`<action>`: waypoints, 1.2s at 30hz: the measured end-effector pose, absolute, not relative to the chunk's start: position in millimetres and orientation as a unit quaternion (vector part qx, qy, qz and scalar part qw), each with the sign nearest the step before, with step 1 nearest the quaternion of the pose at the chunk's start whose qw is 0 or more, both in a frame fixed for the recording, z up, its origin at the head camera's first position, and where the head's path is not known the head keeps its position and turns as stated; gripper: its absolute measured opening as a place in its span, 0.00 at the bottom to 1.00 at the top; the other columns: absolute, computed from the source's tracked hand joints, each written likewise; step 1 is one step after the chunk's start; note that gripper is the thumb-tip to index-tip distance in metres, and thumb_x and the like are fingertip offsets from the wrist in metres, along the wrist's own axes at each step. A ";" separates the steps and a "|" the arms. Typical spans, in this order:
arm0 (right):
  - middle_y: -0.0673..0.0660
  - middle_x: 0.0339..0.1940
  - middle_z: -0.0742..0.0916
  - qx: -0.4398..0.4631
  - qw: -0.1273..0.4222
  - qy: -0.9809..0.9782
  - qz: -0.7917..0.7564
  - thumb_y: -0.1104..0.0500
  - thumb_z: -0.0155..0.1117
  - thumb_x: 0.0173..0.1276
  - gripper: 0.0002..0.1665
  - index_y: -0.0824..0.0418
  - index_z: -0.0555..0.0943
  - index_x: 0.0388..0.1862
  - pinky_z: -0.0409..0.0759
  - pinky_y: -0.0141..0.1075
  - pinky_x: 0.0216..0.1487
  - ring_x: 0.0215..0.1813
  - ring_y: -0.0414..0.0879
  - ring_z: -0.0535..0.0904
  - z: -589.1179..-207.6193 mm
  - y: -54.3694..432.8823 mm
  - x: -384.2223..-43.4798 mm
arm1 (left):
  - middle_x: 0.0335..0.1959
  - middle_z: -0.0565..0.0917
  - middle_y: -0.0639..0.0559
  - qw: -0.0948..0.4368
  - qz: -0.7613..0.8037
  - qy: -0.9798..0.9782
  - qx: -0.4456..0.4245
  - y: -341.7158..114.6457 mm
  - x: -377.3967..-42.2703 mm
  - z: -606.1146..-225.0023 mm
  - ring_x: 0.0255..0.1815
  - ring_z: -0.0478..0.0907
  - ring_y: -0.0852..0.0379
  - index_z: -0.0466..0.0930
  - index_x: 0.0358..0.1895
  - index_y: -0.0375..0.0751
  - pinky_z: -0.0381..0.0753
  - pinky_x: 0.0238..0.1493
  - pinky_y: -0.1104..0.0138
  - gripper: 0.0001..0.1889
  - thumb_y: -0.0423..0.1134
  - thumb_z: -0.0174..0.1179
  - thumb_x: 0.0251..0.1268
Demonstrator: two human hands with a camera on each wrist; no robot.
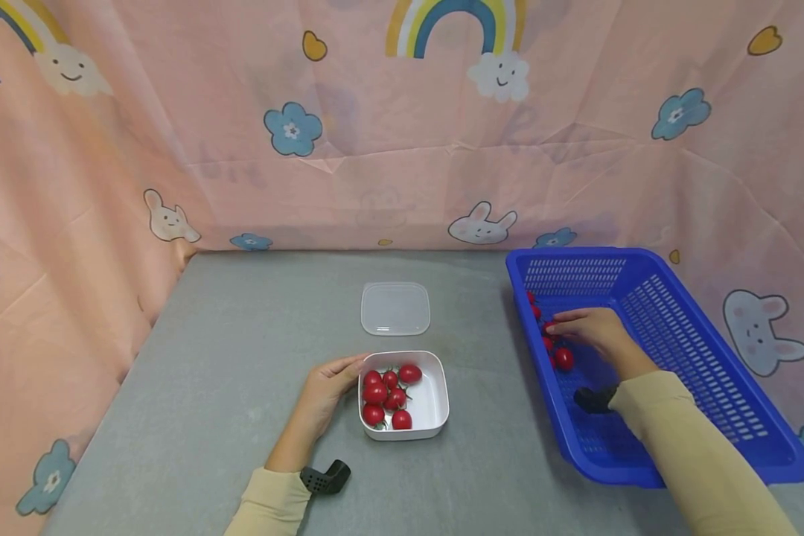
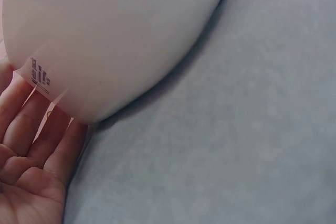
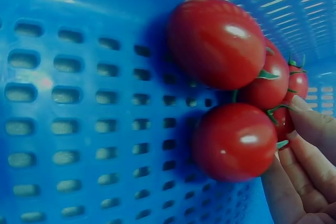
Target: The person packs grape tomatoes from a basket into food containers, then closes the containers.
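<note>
A white square container (image 1: 435, 394) holds several red cherry tomatoes (image 1: 375, 393) with green stems, mostly at its left side. My left hand (image 1: 328, 387) rests against the container's left side, its fairly straight fingertips touching the wall; the left wrist view shows these fingers (image 2: 26, 121) below small printed marks. Inside the blue basket (image 1: 703, 327), my right hand (image 1: 592, 331) pinches a cherry tomato (image 3: 283, 120) between thumb and fingers, partly hidden by them. Other tomatoes (image 3: 235, 141) lie close around it, along the basket's left wall.
A translucent flat lid (image 1: 395, 309) lies on the grey table (image 1: 254, 357) just behind the container. The basket's raised, slotted walls surround the right hand. A pink patterned cloth (image 1: 375, 179) hangs at the back and sides.
</note>
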State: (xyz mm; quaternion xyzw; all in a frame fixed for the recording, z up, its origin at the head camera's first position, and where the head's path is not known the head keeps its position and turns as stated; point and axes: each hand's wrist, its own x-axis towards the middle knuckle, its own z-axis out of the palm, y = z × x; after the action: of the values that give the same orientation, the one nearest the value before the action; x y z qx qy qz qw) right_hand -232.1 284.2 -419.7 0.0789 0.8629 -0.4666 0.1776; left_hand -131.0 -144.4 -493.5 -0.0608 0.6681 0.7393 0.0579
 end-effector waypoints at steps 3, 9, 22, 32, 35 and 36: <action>0.46 0.43 0.90 0.091 0.169 0.861 -0.470 0.52 0.70 0.66 0.40 0.75 0.70 0.68 0.82 0.38 0.57 0.35 0.23 0.81 -416.2 285.2 -232.4 | 0.53 0.87 0.45 0.059 0.737 0.671 -0.061 -144.7 -131.2 -493.5 0.50 0.83 0.67 0.82 0.54 0.28 0.81 0.53 0.72 0.18 0.38 0.62 0.68; 0.54 0.56 0.87 0.102 0.149 0.861 -0.476 0.46 0.70 0.66 0.43 0.69 0.70 0.70 0.67 0.56 0.71 0.34 0.22 0.79 -401.0 284.2 -233.7 | 0.53 0.87 0.45 0.060 0.737 0.670 -0.063 -144.6 -131.3 -493.1 0.50 0.83 0.68 0.82 0.55 0.28 0.80 0.53 0.72 0.18 0.38 0.61 0.69; 0.22 0.30 0.82 0.094 0.111 0.842 -0.520 0.37 0.71 0.60 0.49 0.64 0.70 0.71 0.63 0.49 0.75 0.38 0.19 0.80 -356.8 259.6 -220.4 | 0.52 0.88 0.46 0.061 0.737 0.669 -0.071 -144.6 -131.9 -494.5 0.50 0.83 0.67 0.83 0.54 0.29 0.81 0.53 0.71 0.17 0.38 0.62 0.68; 0.26 0.34 0.86 0.049 0.076 0.818 -0.567 0.44 0.73 0.61 0.32 0.55 0.80 0.61 0.79 0.17 0.46 0.42 0.23 0.82 -339.8 230.3 -206.5 | 0.53 0.87 0.44 0.062 0.732 0.676 -0.068 -145.0 -131.2 -493.9 0.51 0.83 0.66 0.83 0.54 0.30 0.80 0.55 0.70 0.17 0.39 0.61 0.69; 0.26 0.34 0.86 0.038 0.075 0.820 -0.566 0.44 0.73 0.62 0.32 0.57 0.80 0.62 0.78 0.17 0.46 0.42 0.25 0.83 -336.2 219.8 -202.1 | 0.54 0.87 0.44 0.061 0.732 0.676 -0.069 -144.9 -131.2 -493.7 0.51 0.83 0.66 0.83 0.54 0.30 0.81 0.54 0.71 0.17 0.39 0.61 0.69; 0.26 0.35 0.85 0.037 0.078 0.822 -0.562 0.44 0.72 0.62 0.33 0.57 0.80 0.62 0.77 0.17 0.46 0.43 0.25 0.82 -335.1 216.4 -200.6 | 0.53 0.87 0.43 0.061 0.732 0.675 -0.068 -144.8 -131.2 -493.7 0.51 0.83 0.66 0.83 0.54 0.30 0.81 0.54 0.71 0.17 0.39 0.61 0.69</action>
State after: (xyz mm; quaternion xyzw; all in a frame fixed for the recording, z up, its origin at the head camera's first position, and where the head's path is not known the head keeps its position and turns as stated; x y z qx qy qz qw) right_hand -200.6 216.4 -335.1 0.0369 0.8225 -0.5623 0.0778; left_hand -131.2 -144.8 -493.7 -0.0680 0.6751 0.7321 0.0610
